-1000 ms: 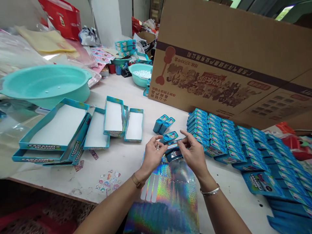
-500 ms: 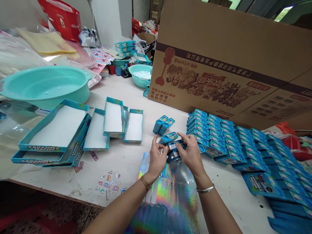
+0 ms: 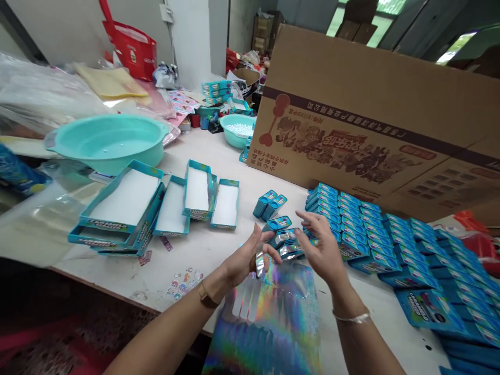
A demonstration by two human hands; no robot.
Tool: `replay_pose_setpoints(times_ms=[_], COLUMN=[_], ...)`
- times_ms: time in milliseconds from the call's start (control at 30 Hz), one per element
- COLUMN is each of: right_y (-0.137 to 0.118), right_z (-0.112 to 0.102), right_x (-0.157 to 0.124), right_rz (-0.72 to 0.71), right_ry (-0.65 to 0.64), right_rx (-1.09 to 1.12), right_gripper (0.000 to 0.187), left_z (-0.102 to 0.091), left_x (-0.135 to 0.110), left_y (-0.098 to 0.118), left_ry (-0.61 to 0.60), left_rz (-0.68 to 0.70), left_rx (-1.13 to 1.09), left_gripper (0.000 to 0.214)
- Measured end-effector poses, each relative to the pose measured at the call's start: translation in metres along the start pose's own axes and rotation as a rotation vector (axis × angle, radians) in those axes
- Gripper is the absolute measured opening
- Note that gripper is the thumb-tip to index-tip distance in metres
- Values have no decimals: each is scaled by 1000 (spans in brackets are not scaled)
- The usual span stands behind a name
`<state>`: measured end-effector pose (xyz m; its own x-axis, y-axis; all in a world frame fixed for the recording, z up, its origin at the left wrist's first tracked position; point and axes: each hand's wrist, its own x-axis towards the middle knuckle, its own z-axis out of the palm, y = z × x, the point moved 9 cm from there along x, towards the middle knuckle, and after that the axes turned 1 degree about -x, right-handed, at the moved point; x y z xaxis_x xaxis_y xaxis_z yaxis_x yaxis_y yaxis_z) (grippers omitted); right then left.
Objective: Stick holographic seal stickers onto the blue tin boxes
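My left hand (image 3: 247,256) is over the top of a shiny holographic sheet (image 3: 273,323), its lower fingers curled by a small silver strip (image 3: 260,262). The strip seems held in the fingers, while the thumb stands apart. My right hand (image 3: 319,244) hovers with fingers spread, holding nothing, right of a small group of blue boxes. In that group one blue box (image 3: 278,224) stands behind others that carry silver strips on top (image 3: 287,237). Behind these, two more blue boxes (image 3: 269,204) stand side by side.
Rows of blue boxes (image 3: 355,229) fill the table's right side, before a large cardboard carton (image 3: 336,99). To the left lie stacked blue trays (image 3: 117,200) with white linings, a turquoise basin (image 3: 109,138) and loose stickers (image 3: 185,282). A smaller basin (image 3: 234,136) holds white pellets.
My hands have parted from the silver-topped boxes. The left drew back left and down with a silver strip at its fingers; the right opened and lifted away. The camera view shifted slightly.
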<state>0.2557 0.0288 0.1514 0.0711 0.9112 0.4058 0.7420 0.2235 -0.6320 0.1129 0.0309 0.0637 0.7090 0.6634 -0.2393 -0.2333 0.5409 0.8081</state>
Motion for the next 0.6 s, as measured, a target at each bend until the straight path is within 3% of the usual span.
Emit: replay_pose_setpoints(times_ms=[100, 200, 333, 600], right_y=[-46, -78, -94, -79], right_z=[12, 21, 30, 28], right_x=[-12, -23, -24, -17], right_rz=[-127, -194, -222, -161], right_ry=[-332, -501, -501, -420], right_rx=[52, -40, -126, -58], right_gripper=[40, 37, 10, 20], left_z=[18, 26, 37, 29], left_x=[-15, -17, -18, -19], left_y=[5, 4, -3, 2], left_ry=[-226, -275, -348, -360], left_rz=[-121, -131, -130, -100], left_rx=[-48, -41, 10, 24], left_gripper=[108, 107, 109, 107])
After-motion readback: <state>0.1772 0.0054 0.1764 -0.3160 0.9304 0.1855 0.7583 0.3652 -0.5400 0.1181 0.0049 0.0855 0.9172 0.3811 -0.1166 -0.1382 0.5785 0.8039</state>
